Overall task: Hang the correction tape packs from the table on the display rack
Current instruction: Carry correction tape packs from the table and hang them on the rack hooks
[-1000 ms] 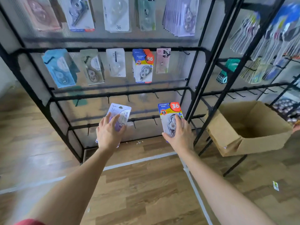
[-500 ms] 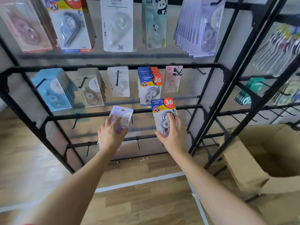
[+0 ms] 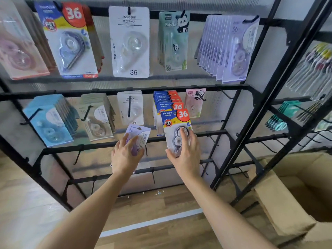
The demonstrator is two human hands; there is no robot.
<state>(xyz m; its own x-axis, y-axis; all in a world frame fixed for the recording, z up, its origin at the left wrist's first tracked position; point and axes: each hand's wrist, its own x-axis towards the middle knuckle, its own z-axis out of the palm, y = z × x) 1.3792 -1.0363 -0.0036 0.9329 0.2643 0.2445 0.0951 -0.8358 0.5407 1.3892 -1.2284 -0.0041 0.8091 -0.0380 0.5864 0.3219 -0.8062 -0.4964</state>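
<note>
Right hand [image 3: 185,155] has its fingers wrapped round the lower half of the blue-and-yellow "36" correction tape pack [image 3: 173,123]. The pack is upright, with its top overlapping the matching stack [image 3: 165,101] on the display rack [image 3: 206,88], so the peg is probably just up and behind. Left hand [image 3: 125,155] grips the lilac pack [image 3: 139,133] lower down.

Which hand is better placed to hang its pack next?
Right. The right hand holds its blue pack overlapping the matching blue stack on the middle row. The left hand holds a purple pack low, far from the purple stack on the top row.
</note>
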